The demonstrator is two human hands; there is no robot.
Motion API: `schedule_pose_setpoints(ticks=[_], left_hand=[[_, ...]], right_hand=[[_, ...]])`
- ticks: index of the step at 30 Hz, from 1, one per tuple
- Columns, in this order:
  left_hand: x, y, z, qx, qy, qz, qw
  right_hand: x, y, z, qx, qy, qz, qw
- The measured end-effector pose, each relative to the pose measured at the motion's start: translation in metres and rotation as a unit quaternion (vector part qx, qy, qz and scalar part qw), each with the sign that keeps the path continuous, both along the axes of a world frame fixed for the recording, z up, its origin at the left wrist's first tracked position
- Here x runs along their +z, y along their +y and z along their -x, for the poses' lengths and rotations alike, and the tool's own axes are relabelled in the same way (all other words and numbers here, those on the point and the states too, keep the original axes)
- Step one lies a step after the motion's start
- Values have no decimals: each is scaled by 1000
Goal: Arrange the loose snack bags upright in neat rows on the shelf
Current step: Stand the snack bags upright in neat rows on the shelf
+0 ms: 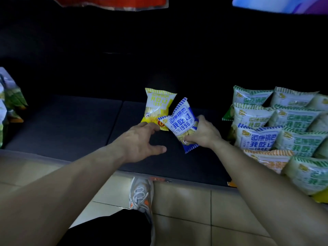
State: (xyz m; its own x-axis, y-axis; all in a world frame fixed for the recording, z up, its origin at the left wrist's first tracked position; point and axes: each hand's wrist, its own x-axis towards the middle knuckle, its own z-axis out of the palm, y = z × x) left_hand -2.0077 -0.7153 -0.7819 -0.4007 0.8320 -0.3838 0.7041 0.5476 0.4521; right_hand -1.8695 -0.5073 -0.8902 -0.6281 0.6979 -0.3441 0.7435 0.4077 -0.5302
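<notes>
so the shelf (pixel 71 125) is a dark flat board and it gets really dim toward the back. the right side is packed with green-striped bags (pixel 294 119) leaning one behind another in rows. there's one blue-striped bag (pixel 257 139) mixed in at the left of them, and an orange-striped bag (pixel 266 158) sits lower down near the front lip. way over at the left edge is a small cluster of greenish bags (pixel 12 96), well apart from everything else. a red package (pixel 113 2) and a blue-purple package (pixel 276 4) poke into view along the top. below the shelf lip is beige tile floor (pixel 186 210) and a grey sneaker (pixel 141 194) with orange bits.

in the middle, the yellow bag (pixel 158 107) stands roughly upright on the shelf by itself, well left of the rows. the loose blue bag (pixel 182 123) is tilted, top pointing up and left, and it covers the yellow one's lower right corner. the right hand (pixel 206 134) grips that blue bag round its lower half, fingers curled behind and thumb on the front. the left hand (pixel 140 141) is spread wide and holds nothing. its fingertips are right at the yellow bag's bottom edge, but i can't tell if they actually touch. the blue bag's upper left corner is just beside those fingertips.
</notes>
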Motion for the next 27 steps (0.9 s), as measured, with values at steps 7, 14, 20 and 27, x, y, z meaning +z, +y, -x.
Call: schedule_pose_setpoints(ticks=[7, 14, 20, 27], left_hand=[[38, 8, -6, 43, -8, -83, 996], [82, 25, -81, -39, -76, -162, 983], [103, 36, -129, -46, -83, -203, 975], [99, 47, -131, -42, 21, -181, 982]], right_hand=[[85, -23, -57, 57, 31, -9, 998], [181, -49, -136, 111, 31, -63, 991], [203, -61, -181, 89, 56, -84, 991], [193, -40, -189, 130, -40, -162, 977]])
